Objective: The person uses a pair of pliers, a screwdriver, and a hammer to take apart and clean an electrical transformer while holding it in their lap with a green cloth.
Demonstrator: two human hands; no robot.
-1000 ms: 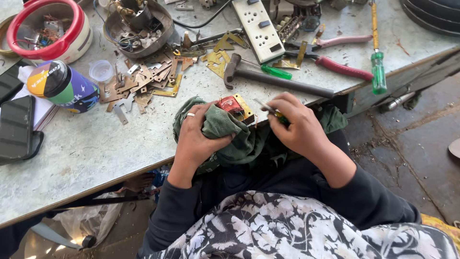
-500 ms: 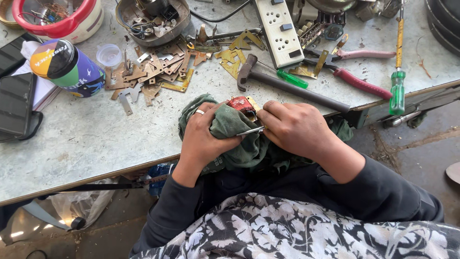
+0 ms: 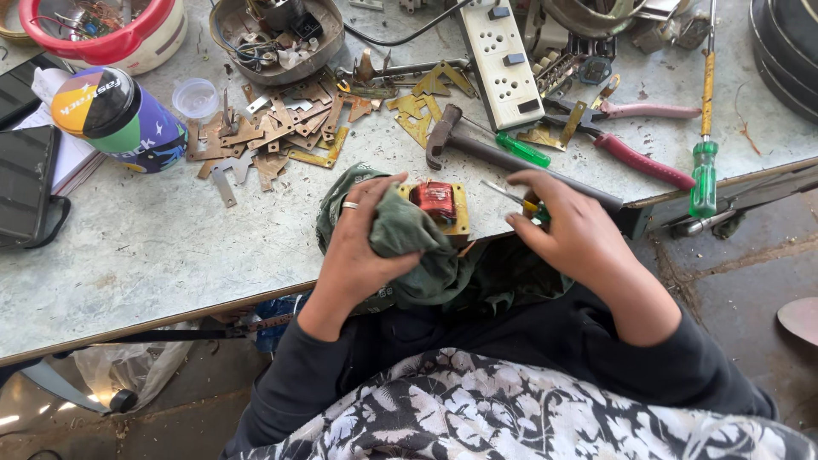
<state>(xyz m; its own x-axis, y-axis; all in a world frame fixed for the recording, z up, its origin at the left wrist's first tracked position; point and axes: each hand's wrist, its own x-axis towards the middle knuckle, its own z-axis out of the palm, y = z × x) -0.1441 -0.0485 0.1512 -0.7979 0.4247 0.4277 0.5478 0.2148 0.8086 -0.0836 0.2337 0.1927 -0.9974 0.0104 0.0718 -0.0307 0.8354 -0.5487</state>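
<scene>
A small transformer [image 3: 439,207] with a red coil and yellowed metal core sits at the table's front edge. My left hand [image 3: 362,247], a ring on one finger, grips a dark green cloth [image 3: 409,243] bunched against the transformer's left side. My right hand [image 3: 573,230] holds a small screwdriver [image 3: 514,196] with a green and yellow handle; its thin shaft points left toward the transformer, tip a short way from it.
Behind lie a hammer [image 3: 477,149], loose metal core plates [image 3: 273,136], a white power strip [image 3: 504,60], red-handled pliers [image 3: 635,158], a green screwdriver [image 3: 704,175], a colourful can [image 3: 115,119], a metal bowl of parts [image 3: 273,34] and a black case [image 3: 25,183].
My right hand has pulled back to the right, off the transformer, so the red coil now shows. The view has shifted slightly.
</scene>
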